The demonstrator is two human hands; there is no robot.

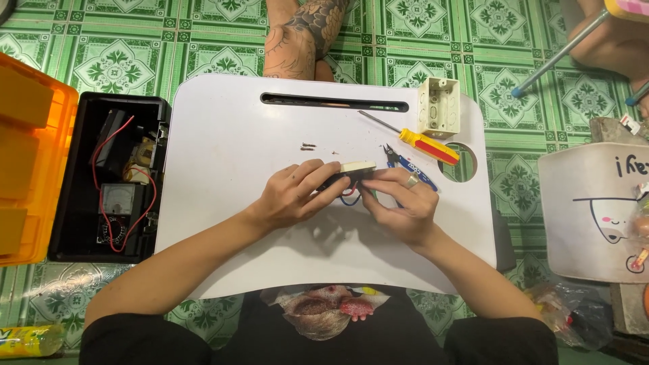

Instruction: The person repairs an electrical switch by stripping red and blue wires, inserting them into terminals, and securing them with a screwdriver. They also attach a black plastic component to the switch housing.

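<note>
A green patterned tile floor [122, 64] fills the view, and on it stands a white rounded lap desk [230, 149] with a long slot along its far edge. To the person's left lie an orange plastic bin [27, 155] and an open black case [81, 223] holding a meter with red leads.

On the desk, near its far right corner, sits a cream plastic wall box [439, 107]. Just beside it lies a screwdriver with a yellow and red handle [426, 146], and close to that a pair of small blue-handled cutters [405, 164]. Two small dark screws [308, 145] rest apart, toward the middle.

At the desk's centre the person holds a small cream and black switch unit with short wires [351, 172]. The left hand [294, 196] has its fingers closed around the left end of the unit, steadying it above the desk. The right hand [399, 203], wearing a ring, pinches the right end with its fingers closed on it, near the wires below.

Judging by this, the step in hand is work on the unit's wiring or terminals; further work would call for a firm hold and a tool from the desk.
</note>
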